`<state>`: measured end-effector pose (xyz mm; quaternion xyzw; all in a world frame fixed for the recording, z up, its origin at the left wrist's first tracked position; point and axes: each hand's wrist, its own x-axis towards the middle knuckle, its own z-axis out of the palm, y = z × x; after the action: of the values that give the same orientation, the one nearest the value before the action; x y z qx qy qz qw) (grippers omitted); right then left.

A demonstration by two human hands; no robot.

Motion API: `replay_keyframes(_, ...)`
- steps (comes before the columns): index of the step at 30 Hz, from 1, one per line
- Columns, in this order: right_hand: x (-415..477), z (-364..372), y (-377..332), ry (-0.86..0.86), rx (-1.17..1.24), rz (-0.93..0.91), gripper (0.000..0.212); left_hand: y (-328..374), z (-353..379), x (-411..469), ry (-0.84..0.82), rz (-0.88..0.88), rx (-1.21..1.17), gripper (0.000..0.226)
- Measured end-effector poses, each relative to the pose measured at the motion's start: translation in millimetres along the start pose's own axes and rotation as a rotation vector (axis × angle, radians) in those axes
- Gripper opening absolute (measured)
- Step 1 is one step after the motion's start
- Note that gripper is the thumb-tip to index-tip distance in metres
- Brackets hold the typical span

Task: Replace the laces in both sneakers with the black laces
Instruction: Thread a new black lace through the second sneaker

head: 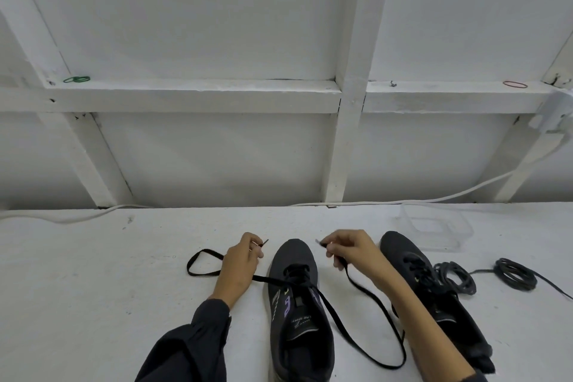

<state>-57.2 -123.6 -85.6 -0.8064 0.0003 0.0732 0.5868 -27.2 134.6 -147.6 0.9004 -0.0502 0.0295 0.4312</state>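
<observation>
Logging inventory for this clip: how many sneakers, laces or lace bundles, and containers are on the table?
Sneakers: 2 (left sneaker, right sneaker)
Black lace threaded in the left sneaker: 1
Coiled lace bundles lying loose: 2 (near bundle, far bundle)
Clear container: 1
Total: 6

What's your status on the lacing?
Left hand and right hand each pinch a tip of the black lace. Lace runs through the centre sneaker's front eyelets only. Loose lace coils lie right of the other sneaker, clear of the hands.
</observation>
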Motion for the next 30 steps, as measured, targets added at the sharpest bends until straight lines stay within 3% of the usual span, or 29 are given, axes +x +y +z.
replay_keyframes(4, -41, 3, -12, -0.194, 0.007, 0.036, 0.006, 20, -16, -26, -0.045, 0.015, -0.298, 0.030)
replay_keyframes(9, -59, 12, -13, -0.240, -0.067, 0.021, 0.007, 48, -28, -63, -0.220, 0.029, -0.408, 0.015)
replay_keyframes(14, -58, 14, -16, -0.202, -0.158, 0.020, 0.012, 67, -22, -76, -0.371, 0.073, -0.292, 0.011)
replay_keyframes(17, -59, 13, -17, -0.208, -0.213, 0.012, 0.017, 70, -14, -76, -0.353, 0.065, -0.122, 0.026)
replay_keyframes(20, -59, 11, -16, -0.219, -0.273, -0.002, 0.020, 74, -8, -75, -0.343, 0.051, -0.072, 0.021)
replay_keyframes(30, -51, 13, -20, -0.280, -0.417, -0.075, 0.004, 81, -3, -77, -0.293, 0.015, -0.123, 0.017)
